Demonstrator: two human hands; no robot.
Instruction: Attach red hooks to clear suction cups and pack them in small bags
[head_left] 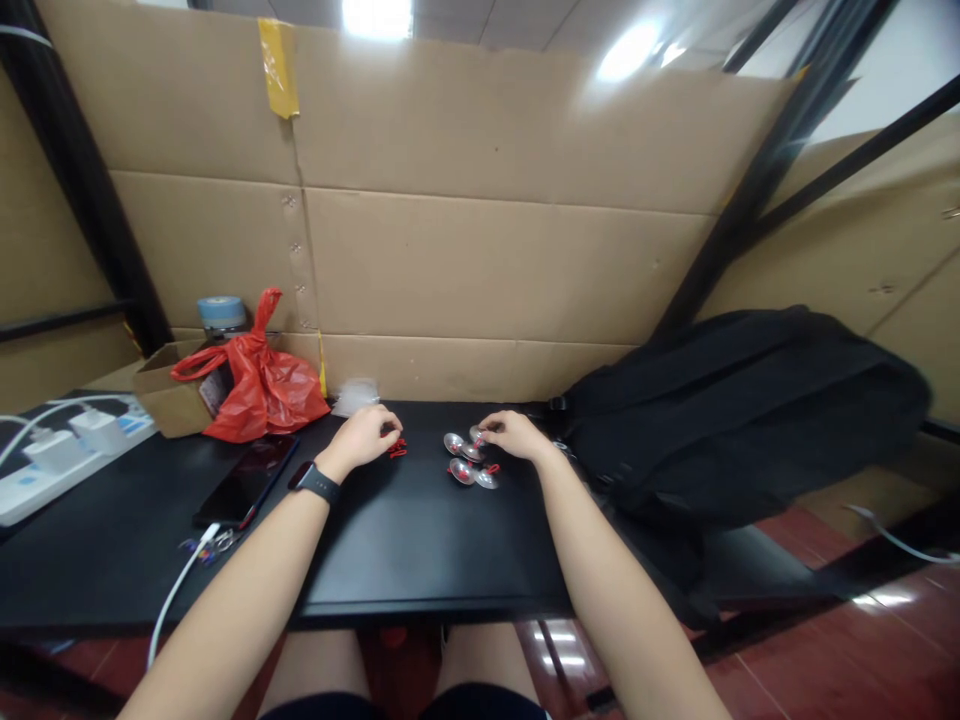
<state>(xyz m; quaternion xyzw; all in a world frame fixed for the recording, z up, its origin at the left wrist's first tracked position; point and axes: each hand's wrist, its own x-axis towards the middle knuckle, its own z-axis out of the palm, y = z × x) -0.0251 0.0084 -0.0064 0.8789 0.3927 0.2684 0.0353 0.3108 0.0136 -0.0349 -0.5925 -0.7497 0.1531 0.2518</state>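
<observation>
Several small domed metal discs with red cord loops, resembling finger cymbals, lie in a loose cluster on the black table. My right hand is at the far right of this cluster, its thumb and fingers closed on the edge of one finger cymbal. To the left, my left hand has its fingers curled together at a small bunch of red cords. The fingertips meet the top of the bunch, and part of their grip is hidden. A dark watch is on my left wrist.
A black backpack covers the table's right side. Left are a phone with a white cable, keys, a red plastic bag, a cardboard box and a power strip. Clear plastic packets lie by the cardboard wall.
</observation>
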